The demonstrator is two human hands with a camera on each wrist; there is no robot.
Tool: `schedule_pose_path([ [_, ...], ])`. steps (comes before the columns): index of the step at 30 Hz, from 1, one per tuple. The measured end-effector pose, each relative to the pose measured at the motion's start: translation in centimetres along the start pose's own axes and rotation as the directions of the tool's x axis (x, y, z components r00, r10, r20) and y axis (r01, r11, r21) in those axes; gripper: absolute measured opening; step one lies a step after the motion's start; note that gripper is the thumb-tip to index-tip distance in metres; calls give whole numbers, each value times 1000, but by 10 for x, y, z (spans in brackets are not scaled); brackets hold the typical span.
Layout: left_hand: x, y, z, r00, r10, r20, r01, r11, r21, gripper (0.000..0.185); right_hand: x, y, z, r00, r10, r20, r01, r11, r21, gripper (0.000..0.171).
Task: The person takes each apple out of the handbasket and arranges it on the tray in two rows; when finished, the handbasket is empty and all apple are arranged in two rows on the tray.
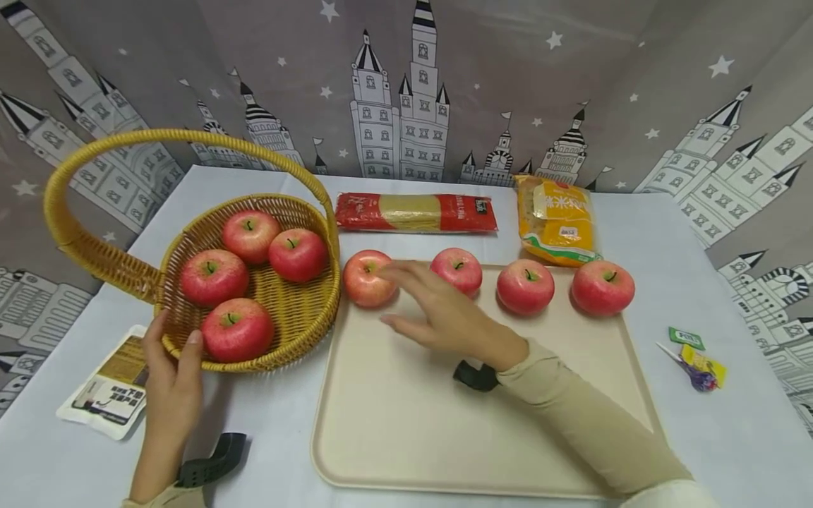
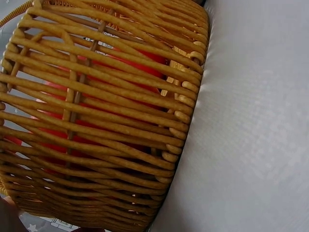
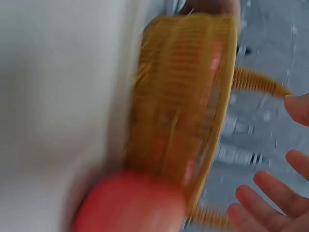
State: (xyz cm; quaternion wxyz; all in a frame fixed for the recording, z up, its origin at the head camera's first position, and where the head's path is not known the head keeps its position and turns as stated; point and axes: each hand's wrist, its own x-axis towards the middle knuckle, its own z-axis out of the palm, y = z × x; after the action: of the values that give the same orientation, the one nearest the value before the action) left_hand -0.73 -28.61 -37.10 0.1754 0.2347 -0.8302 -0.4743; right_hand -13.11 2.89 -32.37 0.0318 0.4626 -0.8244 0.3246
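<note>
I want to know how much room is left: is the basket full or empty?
Neither; partly filled. In the head view, four apples sit inside the basket, and its bare woven floor shows beside them.

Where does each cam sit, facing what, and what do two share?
Head: worn on the head, facing forward and down at wicker basket, apples, beige tray; left hand, right hand and sleeves show.
Left wrist: on that wrist, facing the basket's woven side and white tablecloth close up; a sliver of skin shows lower left.
Right wrist: on that wrist, facing across the tray to the basket, blurred; right-hand fingers show at right, part of the left hand at top.
Shared: head and right wrist both show basket, tray and both hands.
</note>
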Motion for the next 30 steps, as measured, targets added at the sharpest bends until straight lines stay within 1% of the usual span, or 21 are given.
schedule_pose_path([
  [2,1,0,0,1000,5,1,-5,1000,-1,56,25,-15,17,995,-92,34,92,996,-2,54],
  [4,1,0,0,1000,10,5,-10,1000,-7,56,49,-30,33,987,-135,91,135,991,0,56],
  [5,1,0,0,1000,12,8,-12,1000,-8,56,60,-37,41,982,-141,125,143,990,-8,58],
  [8,1,0,0,1000,12,11,-12,1000,0,56,87,-54,63,965,-94,244,115,991,-71,64],
  [11,0,1,-1,1000,13,7,-13,1000,2,56,111,-67,82,939,-35,342,93,983,-155,69],
  [12,0,0,-1,1000,11,7,-11,1000,1,56,118,-70,87,928,-16,371,83,983,-166,71],
  [14,0,0,-1,1000,11,5,-11,1000,-3,56,128,-74,95,909,8,417,66,984,-164,76],
  [16,-1,0,-1,1000,9,8,-9,1000,-2,56,134,-75,103,893,5,451,54,992,-117,79],
  [18,-1,0,-1,1000,9,9,-9,1000,7,56,136,-74,108,883,1,469,29,998,-57,80],
  [19,-1,0,-2,1000,8,8,-8,1000,10,56,136,-74,111,886,-7,464,24,999,-32,79],
  [21,-1,0,-2,1000,6,6,-6,1000,15,56,135,-72,112,898,-9,440,10,1000,1,75],
  [24,-1,1,-2,1000,6,11,-6,1000,15,57,129,-69,105,933,25,360,-33,999,17,70],
  [25,-1,1,-2,1000,8,15,-8,1000,14,57,126,-69,100,945,29,326,-40,999,26,68],
  [27,-1,1,-2,1000,12,19,-12,1000,14,57,121,-69,88,961,49,272,-67,996,59,64],
  [30,0,2,-2,1000,18,25,-18,1000,10,57,109,-71,65,978,46,203,-78,985,151,61],
])
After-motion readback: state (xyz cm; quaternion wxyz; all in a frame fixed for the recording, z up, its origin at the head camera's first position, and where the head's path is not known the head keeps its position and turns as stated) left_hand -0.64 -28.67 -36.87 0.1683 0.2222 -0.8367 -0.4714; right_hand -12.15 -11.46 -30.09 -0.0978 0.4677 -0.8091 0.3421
